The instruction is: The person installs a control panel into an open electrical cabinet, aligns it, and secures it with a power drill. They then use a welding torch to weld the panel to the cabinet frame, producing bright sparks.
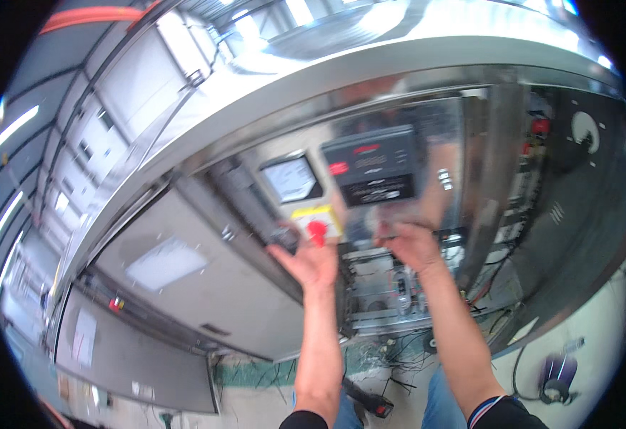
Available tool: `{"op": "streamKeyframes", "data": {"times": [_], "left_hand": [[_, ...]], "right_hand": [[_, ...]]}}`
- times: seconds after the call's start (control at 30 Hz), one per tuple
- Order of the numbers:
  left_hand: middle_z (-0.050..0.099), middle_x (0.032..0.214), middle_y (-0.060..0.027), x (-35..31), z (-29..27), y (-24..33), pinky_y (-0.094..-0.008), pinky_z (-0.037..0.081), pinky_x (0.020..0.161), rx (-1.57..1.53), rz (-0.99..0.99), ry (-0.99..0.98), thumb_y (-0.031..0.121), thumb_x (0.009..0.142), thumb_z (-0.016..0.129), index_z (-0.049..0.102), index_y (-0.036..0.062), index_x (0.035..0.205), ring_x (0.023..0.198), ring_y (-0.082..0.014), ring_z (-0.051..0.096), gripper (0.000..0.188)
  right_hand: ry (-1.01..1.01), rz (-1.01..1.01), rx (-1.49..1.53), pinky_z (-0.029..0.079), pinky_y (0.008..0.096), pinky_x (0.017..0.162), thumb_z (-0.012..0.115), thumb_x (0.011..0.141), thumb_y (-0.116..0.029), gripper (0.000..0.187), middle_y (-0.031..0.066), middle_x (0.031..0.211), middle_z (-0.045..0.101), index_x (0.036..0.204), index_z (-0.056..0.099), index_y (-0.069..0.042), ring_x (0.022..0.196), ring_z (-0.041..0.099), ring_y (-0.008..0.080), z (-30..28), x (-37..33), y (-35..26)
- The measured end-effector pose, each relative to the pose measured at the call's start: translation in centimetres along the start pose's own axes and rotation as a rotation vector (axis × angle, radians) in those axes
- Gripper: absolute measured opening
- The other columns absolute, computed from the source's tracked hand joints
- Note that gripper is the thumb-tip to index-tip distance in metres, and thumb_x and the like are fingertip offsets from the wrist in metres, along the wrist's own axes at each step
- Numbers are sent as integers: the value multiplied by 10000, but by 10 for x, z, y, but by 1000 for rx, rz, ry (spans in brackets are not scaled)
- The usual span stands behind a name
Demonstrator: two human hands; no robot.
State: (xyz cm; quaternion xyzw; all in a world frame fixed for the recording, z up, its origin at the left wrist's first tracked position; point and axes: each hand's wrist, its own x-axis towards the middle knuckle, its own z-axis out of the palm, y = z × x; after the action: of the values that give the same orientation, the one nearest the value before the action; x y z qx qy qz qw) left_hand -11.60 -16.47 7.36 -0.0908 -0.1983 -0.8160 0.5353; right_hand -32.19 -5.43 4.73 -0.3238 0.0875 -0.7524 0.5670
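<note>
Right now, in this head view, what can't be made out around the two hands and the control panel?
- Left hand: motion blur hides whether its fingers touch the red button or the dark knob.
- Right hand: blurred; grip on the panel door edge unclear.
- Gauge: dial too small and smeared to read.
- Wiring inside the cabinet: partly hidden behind both forearms.

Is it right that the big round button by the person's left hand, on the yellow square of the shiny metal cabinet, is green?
Not quite. The head view shows the round button is red, not green. It does sit on a yellow square on the shiny metal cabinet, right by the person's left hand.
</note>
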Motion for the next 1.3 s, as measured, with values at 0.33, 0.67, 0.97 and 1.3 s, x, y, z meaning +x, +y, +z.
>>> {"op": "streamKeyframes", "data": {"times": [0.33,0.67,0.97,1.3], "left_hand": [[483,1539,-12,-8,10,-3,-501,365,1168,-117,6,-60,717,819,710,611,349,1334,1414,-249,436,641],[434,1583,-73,-12,14,-2,-486,332,1203,42,44,46,779,799,675,436,171,1517,1453,-264,406,971],[419,1599,-56,-24,41,-1,-507,287,1233,34,59,-11,794,751,684,496,272,1501,1475,-261,376,933],[438,1587,-21,-16,31,1,-479,393,1162,157,53,51,894,696,598,499,301,1502,1429,-252,427,1006]], "right_hand": [[13,-55,-13,537,523,878,681,911,-129,303,116,1183,715,1204,685,-53,1023,674,299,14,-4,-1],[-60,-102,-25,548,515,841,674,919,-168,337,165,1234,693,1221,677,-19,1032,676,320,21,-2,-4],[-30,-109,0,543,520,841,680,914,-163,328,171,1246,679,1206,683,-12,1040,671,342,20,-2,0],[-76,-118,-26,547,525,847,666,922,-121,229,133,1168,715,1125,728,-35,1020,686,282,9,-3,0]]}}
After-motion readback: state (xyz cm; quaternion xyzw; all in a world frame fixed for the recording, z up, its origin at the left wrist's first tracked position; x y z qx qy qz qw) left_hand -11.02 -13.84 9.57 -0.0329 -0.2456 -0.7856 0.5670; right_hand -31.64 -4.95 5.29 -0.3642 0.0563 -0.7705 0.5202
